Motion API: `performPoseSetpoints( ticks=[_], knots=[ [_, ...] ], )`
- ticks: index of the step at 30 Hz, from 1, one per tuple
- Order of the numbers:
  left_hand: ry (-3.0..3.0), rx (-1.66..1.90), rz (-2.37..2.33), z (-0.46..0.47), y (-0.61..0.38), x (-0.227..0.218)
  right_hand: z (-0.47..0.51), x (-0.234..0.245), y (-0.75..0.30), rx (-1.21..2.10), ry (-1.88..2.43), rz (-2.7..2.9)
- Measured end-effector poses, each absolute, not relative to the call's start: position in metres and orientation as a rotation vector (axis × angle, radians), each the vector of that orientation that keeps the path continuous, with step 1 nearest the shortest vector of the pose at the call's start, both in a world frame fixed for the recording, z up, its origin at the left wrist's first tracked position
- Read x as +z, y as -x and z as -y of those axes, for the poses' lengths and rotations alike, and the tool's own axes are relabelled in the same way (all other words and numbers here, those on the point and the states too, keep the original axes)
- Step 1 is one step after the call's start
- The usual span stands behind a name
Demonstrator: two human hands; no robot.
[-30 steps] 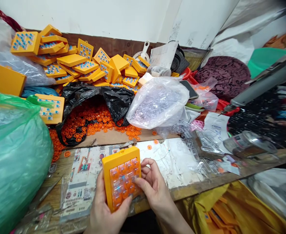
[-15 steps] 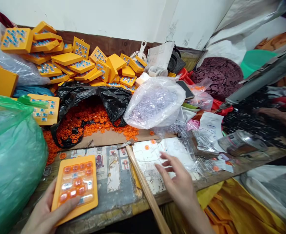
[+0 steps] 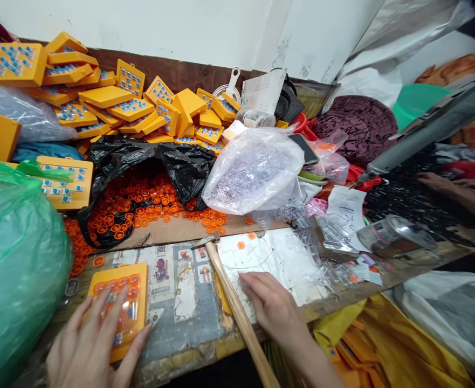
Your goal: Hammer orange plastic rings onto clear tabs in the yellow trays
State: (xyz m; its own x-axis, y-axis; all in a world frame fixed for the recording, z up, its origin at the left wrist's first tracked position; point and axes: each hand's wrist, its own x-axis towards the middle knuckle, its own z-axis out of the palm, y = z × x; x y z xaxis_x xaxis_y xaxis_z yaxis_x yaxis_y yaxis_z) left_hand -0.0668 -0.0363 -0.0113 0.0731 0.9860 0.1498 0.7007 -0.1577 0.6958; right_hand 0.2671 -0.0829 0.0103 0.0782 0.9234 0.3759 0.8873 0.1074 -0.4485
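Observation:
A yellow-orange plastic case (image 3: 140, 275) with a clear front and several orange rings under it lies on the bench near the left. My left hand (image 3: 95, 334) rests over it, fingers spread across its front and thumb at its lower right. My right hand (image 3: 275, 304) is above the white patch of the bench, just right of a hammer (image 3: 233, 293). Its fingers are bent but apart from the thumb, and I see nothing held in them. The hammer's wooden handle slopes down past the bench's front edge.
A black bag (image 3: 108, 156) spills orange rings (image 3: 156, 199). Beside it sits a bag of clear plastic pieces (image 3: 253, 167). Yellow cases (image 3: 132, 108) pile up behind. A green bag (image 3: 19, 269) stands left; a glass jar (image 3: 394, 237) lies right. Another person's hand (image 3: 439, 183) shows far right.
The case has gone from my left hand's grip at its edge to lying flat under spread fingers. My right hand has moved left and down toward the hammer handle.

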Motion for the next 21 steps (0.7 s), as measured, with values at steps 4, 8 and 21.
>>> performPoseSetpoints(
  ticks=[4,8,21],
  knots=[
    [-2.455,0.575,-1.58,0.019,0.05,-0.012,0.078,0.024,-0.32,-0.201,1.944,1.598],
    [-2.615,0.594,-1.631,0.014,0.046,-0.01,0.069,0.055,-0.401,-0.504,2.187,1.26],
    [-2.83,0.687,-1.686,0.007,0.029,0.013,0.056,0.074,-0.39,-0.332,2.24,1.395]
  ],
)
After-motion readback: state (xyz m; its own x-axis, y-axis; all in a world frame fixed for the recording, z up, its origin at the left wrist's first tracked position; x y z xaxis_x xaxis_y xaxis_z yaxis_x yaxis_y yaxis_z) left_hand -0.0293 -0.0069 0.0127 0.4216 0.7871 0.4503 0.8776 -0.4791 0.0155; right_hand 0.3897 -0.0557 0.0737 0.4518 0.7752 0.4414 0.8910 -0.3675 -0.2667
